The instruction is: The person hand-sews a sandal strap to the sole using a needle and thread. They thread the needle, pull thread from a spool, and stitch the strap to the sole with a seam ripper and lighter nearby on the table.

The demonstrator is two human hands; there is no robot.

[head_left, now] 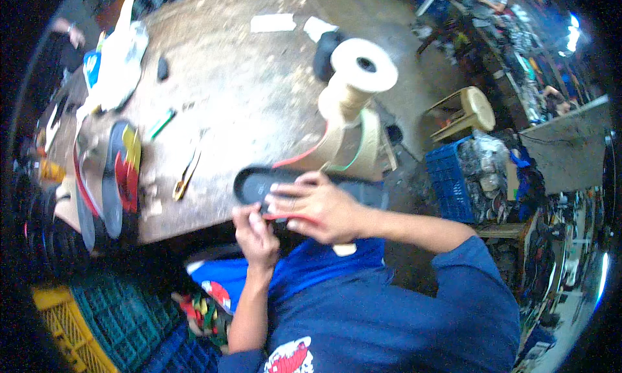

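Observation:
A black sandal sole (249,182) lies across the near edge of the wooden table, in front of my body. My right hand (327,208) is laid over its middle, fingers across the top and thumb at the near side, gripping it. Along that near side, under the right hand, shows a thin red strip (280,216). My left hand (256,236) is closed in a pinch at the sole's near left edge; what sits between its fingertips is hidden. Just beyond the sole stand curved tan pieces (324,149) with red and green edging.
A large white spool (364,65) stands at the table's right edge. Thread snips (184,179), a green-handled tool (162,124) and sandals with multicoloured straps (126,175) lie leftward. Crates, a blue one (448,182) and a yellow one (71,327), and a wooden stool (476,109) surround the table.

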